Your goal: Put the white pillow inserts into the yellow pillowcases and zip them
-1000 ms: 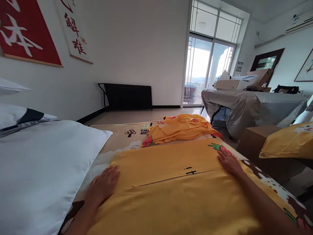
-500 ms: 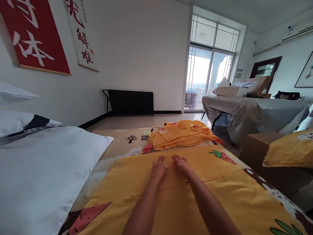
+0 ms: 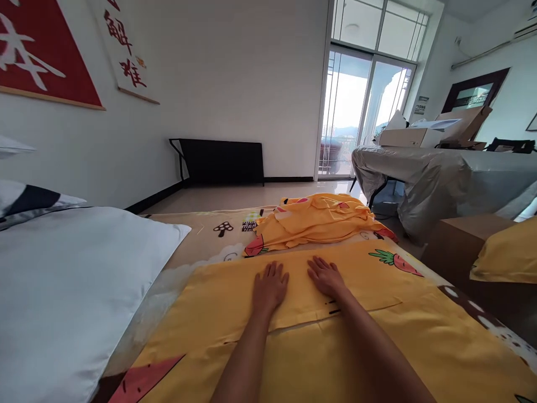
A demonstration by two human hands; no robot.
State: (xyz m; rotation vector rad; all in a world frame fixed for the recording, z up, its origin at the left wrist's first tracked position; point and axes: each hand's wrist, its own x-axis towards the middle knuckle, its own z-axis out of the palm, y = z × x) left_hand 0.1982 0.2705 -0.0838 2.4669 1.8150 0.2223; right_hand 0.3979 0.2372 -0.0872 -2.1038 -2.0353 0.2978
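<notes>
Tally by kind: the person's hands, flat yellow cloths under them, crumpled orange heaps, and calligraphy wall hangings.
Left hand and right hand: 2
Flat yellow cloth: 1
Crumpled orange heap: 1
Red hanging and white hanging: 2
Total: 6

Left grip (image 3: pixel 269 287) and right grip (image 3: pixel 327 277) near each other, flat, palm-down, fingers (image 3: pixel 272 270) slightly apart, forearms (image 3: pixel 248 352) outstretched.

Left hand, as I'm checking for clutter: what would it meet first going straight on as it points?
The left hand, resting on the yellow cloth, would likely meet the bunched orange fabric first; depth is hard to judge.
</notes>
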